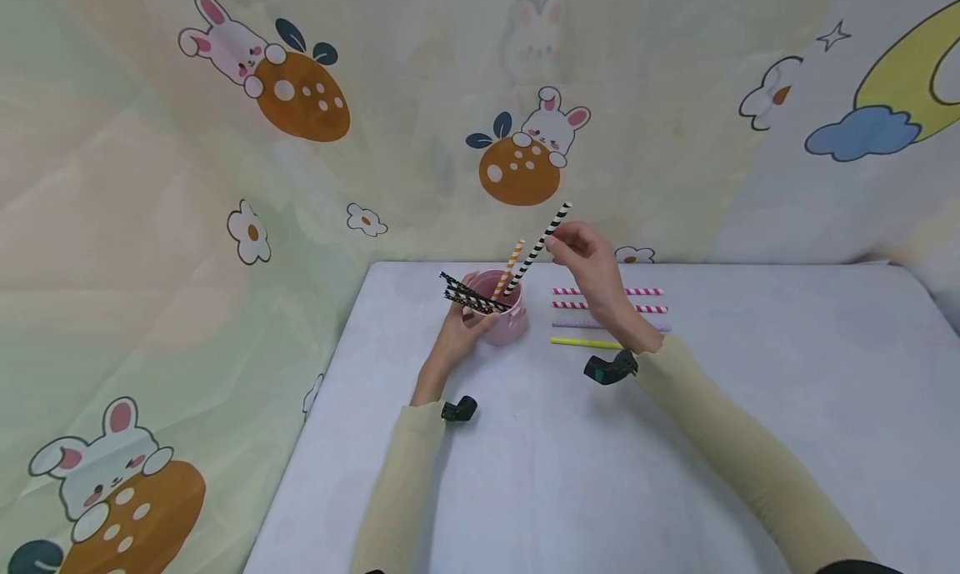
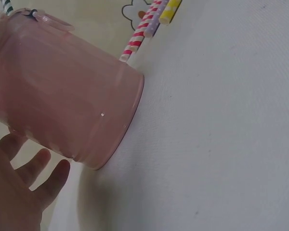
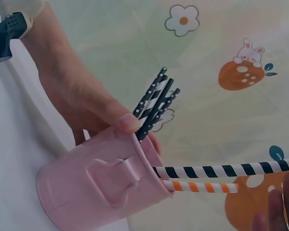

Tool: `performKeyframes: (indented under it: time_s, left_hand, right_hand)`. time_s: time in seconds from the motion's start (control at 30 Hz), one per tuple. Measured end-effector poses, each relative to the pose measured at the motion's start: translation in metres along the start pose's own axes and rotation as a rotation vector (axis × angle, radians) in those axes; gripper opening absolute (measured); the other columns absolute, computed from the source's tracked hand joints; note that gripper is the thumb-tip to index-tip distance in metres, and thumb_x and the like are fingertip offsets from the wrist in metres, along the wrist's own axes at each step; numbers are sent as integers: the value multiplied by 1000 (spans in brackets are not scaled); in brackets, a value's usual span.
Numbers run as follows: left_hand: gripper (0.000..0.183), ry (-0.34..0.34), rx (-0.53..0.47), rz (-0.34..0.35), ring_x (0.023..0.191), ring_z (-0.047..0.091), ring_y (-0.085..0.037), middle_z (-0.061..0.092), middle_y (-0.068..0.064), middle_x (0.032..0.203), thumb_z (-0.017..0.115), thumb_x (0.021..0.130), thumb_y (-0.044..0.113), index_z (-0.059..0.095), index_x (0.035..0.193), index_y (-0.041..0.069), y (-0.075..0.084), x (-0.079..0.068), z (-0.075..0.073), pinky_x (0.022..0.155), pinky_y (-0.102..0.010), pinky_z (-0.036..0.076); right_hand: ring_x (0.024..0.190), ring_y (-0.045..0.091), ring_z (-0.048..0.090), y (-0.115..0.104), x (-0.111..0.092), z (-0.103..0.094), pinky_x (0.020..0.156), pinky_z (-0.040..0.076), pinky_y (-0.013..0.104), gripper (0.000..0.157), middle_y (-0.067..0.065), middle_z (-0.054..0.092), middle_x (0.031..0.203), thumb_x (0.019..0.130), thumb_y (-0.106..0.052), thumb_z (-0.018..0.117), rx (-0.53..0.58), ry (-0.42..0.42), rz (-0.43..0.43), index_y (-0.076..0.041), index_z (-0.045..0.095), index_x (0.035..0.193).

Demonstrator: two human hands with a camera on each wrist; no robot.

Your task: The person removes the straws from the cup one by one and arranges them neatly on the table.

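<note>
On the table stands a pink cup (image 1: 507,332), a small bucket shape with handles on its sides. My left hand (image 1: 459,334) holds it at the rim, its thumb (image 3: 129,123) on the edge next to several black patterned straws (image 3: 156,103) leaning out that way. Three of its fingers spread beside the wall of the cup (image 2: 62,91) in the left wrist view. My right hand (image 1: 592,266) pinches a black-and-white striped straw (image 1: 534,253) near its upper end; the lower end is inside the cup. An orange-and-white striped straw (image 1: 508,270) leans in the cup beside it.
Right of the cup, two red-and-white striped straws (image 1: 643,291), a purple straw (image 1: 579,325) and a yellow straw (image 1: 577,341) lie in parallel, partly under my right forearm. A printed cloth backdrop (image 1: 420,141) rises at the table's far edge.
</note>
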State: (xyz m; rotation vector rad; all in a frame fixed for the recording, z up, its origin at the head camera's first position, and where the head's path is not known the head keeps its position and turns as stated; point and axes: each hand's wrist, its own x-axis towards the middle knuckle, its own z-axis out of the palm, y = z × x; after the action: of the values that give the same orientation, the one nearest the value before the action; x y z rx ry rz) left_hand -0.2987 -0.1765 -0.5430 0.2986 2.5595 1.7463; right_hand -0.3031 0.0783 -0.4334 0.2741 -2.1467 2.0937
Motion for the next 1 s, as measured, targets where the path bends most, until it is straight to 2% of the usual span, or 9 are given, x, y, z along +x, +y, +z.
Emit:
performKeyframes:
  time_s: [0.1, 0.23, 0.33, 0.47, 0.57, 0.77, 1.0]
  left_hand:
    - [82, -11, 5, -4, 137, 48, -28, 42, -4, 156, 73, 91, 36, 25, 157, 38, 1, 1, -1, 115, -50, 40]
    - [82, -31, 16, 8, 139, 47, -30, 41, -10, 157, 72, 92, 29, 25, 159, 25, 23, -8, -5, 115, -48, 39]
    - [81, -42, 31, 18, 138, 47, -30, 41, -13, 156, 71, 93, 26, 25, 159, 18, 38, -14, -8, 114, -47, 40]
    - [82, -39, 35, 21, 140, 45, -29, 40, -12, 158, 71, 93, 27, 24, 160, 22, 17, -4, -4, 115, -48, 39]
    - [83, -20, 26, 27, 140, 44, -28, 40, -8, 158, 72, 92, 27, 24, 160, 28, 1, 3, -1, 116, -48, 38]
    - [82, 4, -17, 56, 135, 49, -26, 45, -4, 154, 74, 90, 28, 28, 157, 33, -3, 2, -1, 113, -48, 41]
    - [86, 12, 10, 89, 134, 50, -27, 46, -3, 154, 74, 85, 54, 29, 156, 38, -4, 2, -1, 111, -49, 43]
  right_hand:
    - [111, 21, 59, -4, -2, -5, 93, 53, 24, 39, 4, 63, 118, 96, -39, 67, 6, -3, 0, -12, 62, 124]
    - [113, 29, 57, -10, -5, -11, 91, 54, 22, 38, 4, 63, 115, 96, -37, 67, 17, -9, -17, -10, 62, 122]
    - [111, 26, 58, -13, -7, -16, 90, 53, 19, 34, 1, 62, 113, 97, -33, 67, 19, -6, -25, -10, 62, 121]
    - [106, 20, 59, -15, -9, -25, 88, 54, 19, 28, -1, 62, 110, 97, -30, 67, 34, 0, -38, -12, 63, 118]
    - [103, 21, 59, -16, -11, -32, 87, 55, 20, 25, 0, 63, 108, 97, -26, 68, 39, -7, -64, -10, 64, 116]
    - [101, 23, 59, -19, -20, -44, 86, 54, 20, 23, -1, 62, 106, 97, -23, 67, -21, -41, -85, -8, 65, 114]
    - [98, 19, 60, -22, -31, -59, 83, 53, 19, 24, 0, 63, 106, 97, -25, 68, -151, -112, -57, -6, 65, 113]
